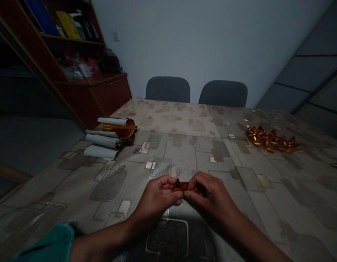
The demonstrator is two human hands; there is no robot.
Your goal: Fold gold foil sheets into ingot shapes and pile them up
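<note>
The room looked dim, the floor lay in deep shadow, and the tabletop bowed toward the picture's edges.

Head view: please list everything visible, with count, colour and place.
orange-gold ribbon piece: 1, metallic orange-gold, pinched between both hands at the near table edge
gold ribbon bows: one heap, count unclear, metallic gold, right side of table
rolled sheets: about four, white with orange-gold foil showing, left side of table
patterned table cover: 1, grey-beige with rectangles, over the table
chairs: 2, dark grey, beyond the far table edge
wooden shelf unit: 1, reddish-brown, far left
books: several, blue and yellow among them, on the shelf
wall switch: 1, white, on the wall
left hand: 1, pinching the ribbon
right hand: 1, pinching the ribbon
sleeve: 1, teal, on the left arm
</note>
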